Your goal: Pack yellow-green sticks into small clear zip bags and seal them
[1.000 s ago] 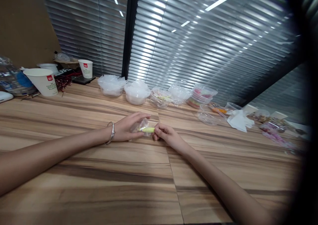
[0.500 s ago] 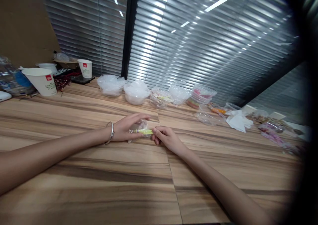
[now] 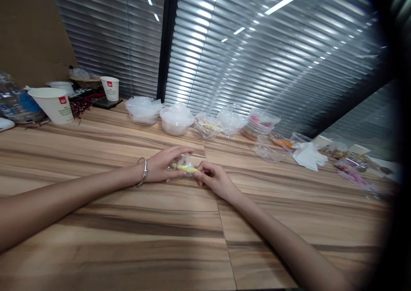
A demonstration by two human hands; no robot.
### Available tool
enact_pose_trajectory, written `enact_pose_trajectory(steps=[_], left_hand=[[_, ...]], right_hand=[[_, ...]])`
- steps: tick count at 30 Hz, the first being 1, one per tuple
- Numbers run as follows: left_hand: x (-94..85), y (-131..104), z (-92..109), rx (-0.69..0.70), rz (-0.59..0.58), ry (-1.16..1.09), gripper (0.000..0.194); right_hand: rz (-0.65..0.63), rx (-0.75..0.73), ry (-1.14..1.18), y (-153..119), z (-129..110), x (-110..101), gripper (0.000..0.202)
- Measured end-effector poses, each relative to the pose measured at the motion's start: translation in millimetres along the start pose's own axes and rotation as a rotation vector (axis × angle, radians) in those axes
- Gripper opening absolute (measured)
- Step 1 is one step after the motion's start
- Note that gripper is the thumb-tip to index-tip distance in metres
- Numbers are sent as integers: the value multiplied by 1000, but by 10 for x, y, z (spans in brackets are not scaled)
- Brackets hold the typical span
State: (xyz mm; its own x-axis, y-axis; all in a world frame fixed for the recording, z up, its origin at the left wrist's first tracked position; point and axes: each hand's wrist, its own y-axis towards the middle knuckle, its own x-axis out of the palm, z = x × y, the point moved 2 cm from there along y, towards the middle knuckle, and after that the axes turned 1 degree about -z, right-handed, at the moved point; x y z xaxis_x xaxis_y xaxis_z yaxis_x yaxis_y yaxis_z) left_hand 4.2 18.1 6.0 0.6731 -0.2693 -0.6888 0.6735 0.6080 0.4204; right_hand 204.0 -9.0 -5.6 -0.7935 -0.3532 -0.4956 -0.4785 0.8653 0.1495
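Observation:
A small clear plastic piece (image 3: 184,159), a container or a wrapper, rests low over the wooden table. My left hand (image 3: 162,164), with a silver bangle at its wrist, curves around it from the left, thumb below and fingers above. A thin yellow-green strip (image 3: 188,168) lies at the clear plastic, its left part reaching between my left thumb and fingers. At the strip's right end, my right hand (image 3: 213,177) pinches it between thumb and index finger. What the strip is made of is too small to tell.
Paper cups (image 3: 110,88) and a bottle (image 3: 19,102) stand at the left. Lidded tubs (image 3: 176,119), clear bowls (image 3: 207,127) and stacked containers (image 3: 260,122) line the back by the blinds. White tissues (image 3: 308,156) and pink-purple pieces (image 3: 353,171) lie at the right.
The yellow-green strip's angle has shifted; its left part now sits higher, tilting down toward my right hand. My right fingers have changed their bend slightly. My left hand stays almost in place.

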Motion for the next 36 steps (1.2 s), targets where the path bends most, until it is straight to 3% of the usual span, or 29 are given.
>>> enact_pose_trajectory(steps=[5, 10, 14, 22, 36], left_hand=[[-26, 24, -125, -216, 167, -310, 71], [-22, 49, -282, -351, 245, -601, 50], [-34, 58, -282, -337, 244, -581, 30], [-27, 57, -282, -333, 229, -634, 30], [-38, 63, -193, -327, 180, -553, 29]], right_hand=[[138, 22, 268, 48, 105, -37, 26], [237, 55, 337, 69, 140, -75, 29], [180, 25, 353, 62, 103, -64, 28], [77, -8, 392, 56, 98, -38, 26], [96, -32, 175, 30, 67, -53, 34]])
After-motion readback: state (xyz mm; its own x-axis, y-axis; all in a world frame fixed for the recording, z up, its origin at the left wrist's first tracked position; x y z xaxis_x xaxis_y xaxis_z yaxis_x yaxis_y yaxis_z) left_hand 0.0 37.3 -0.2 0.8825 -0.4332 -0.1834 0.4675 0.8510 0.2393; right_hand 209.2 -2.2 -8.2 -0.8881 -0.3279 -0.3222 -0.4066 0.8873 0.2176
